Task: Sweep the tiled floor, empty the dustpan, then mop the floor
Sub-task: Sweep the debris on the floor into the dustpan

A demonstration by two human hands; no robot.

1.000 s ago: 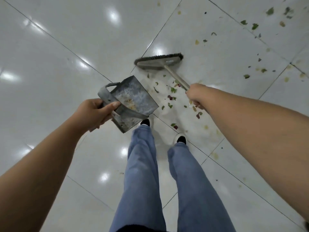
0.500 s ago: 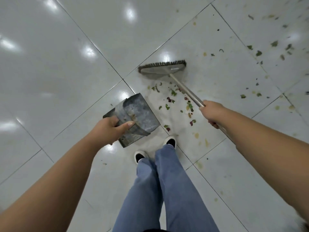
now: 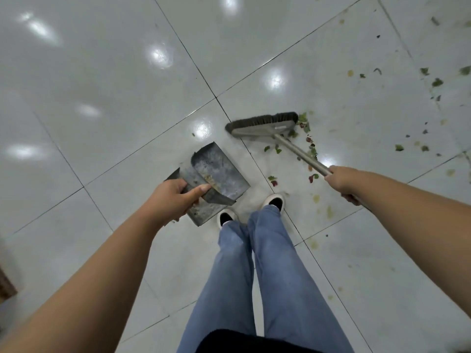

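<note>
My left hand (image 3: 171,198) grips a grey metal dustpan (image 3: 218,175) held just above the white tiled floor (image 3: 102,80), its open mouth turned toward the upper left, with a little debris inside. My right hand (image 3: 342,180) grips the metal handle of a broom (image 3: 295,148). The broom head (image 3: 262,123) rests on the floor ahead of the dustpan, bristles facing away from me. Small green and dark red leaf scraps (image 3: 309,146) lie beside and behind the broom head, along the handle.
More leaf bits and yellowish stains (image 3: 433,82) are scattered over the tiles to the right. My legs in blue jeans and white shoes (image 3: 274,200) stand just below the dustpan. A brown object edge (image 3: 6,284) shows at the far left.
The view has turned and I have stepped, feet now closer together. The broom head now sits to the right of the dustpan, and the leaf scraps lie right of the handle.
</note>
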